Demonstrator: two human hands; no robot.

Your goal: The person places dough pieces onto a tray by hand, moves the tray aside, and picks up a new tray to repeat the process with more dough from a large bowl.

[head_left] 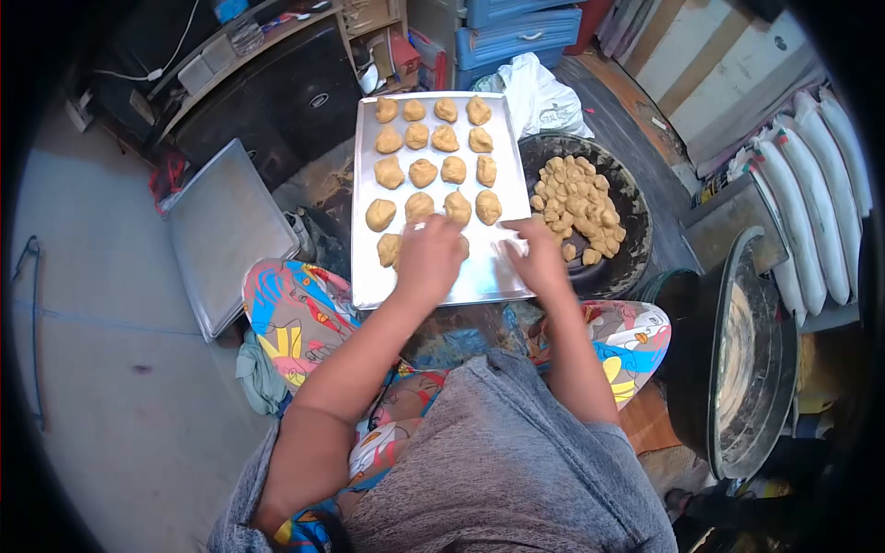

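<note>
A silver metal tray [364, 286] lies in front of me with several lumps of brown dough [422, 172] set out in rows. My left hand [431, 256] is over the lower rows, its fingers at the dough lumps there and partly covering them; whether it grips one is hidden. Over the tray's lower right part is my right hand [532, 256], fingers apart, with nothing in it. Right of the tray, a round black basin [636, 198] holds a heap of small dough pieces [576, 203].
Empty metal trays [230, 235] lean at the left. A white plastic bag [544, 97] sits beyond the basin. At the right stand a large black tub [714, 369] and stacked white sacks [802, 198]. Blue drawers [516, 41] are at the back.
</note>
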